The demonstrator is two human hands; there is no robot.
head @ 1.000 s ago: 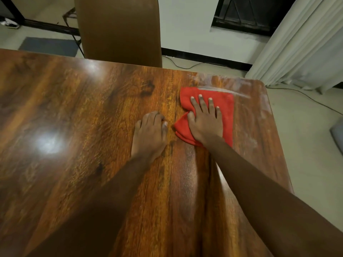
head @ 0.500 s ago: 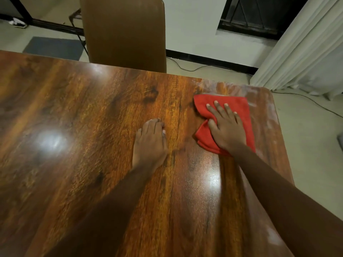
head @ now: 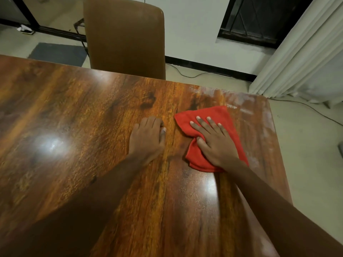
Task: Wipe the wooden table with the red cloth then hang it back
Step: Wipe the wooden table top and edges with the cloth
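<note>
The red cloth (head: pixel 220 115) lies bunched on the glossy wooden table (head: pixel 74 117), near its far right corner. My right hand (head: pixel 215 145) presses flat on the cloth, fingers spread and thumb tucked into a fold. To the left of the cloth, my left hand (head: pixel 146 140) rests palm down on the bare wood, fingers curled a little, holding nothing. A pale dusty film covers the wood along the far right edge beyond the cloth.
A brown chair (head: pixel 126 38) stands at the table's far side. White curtains (head: pixel 300 52) hang at the right. A cable (head: pixel 196 75) runs along the floor by the wall, and a grey mat (head: pixel 57 52) lies at the far left.
My right hand slid the cloth to the right toward the table edge, then back a little to the left. My left hand stayed in place on the wood.
</note>
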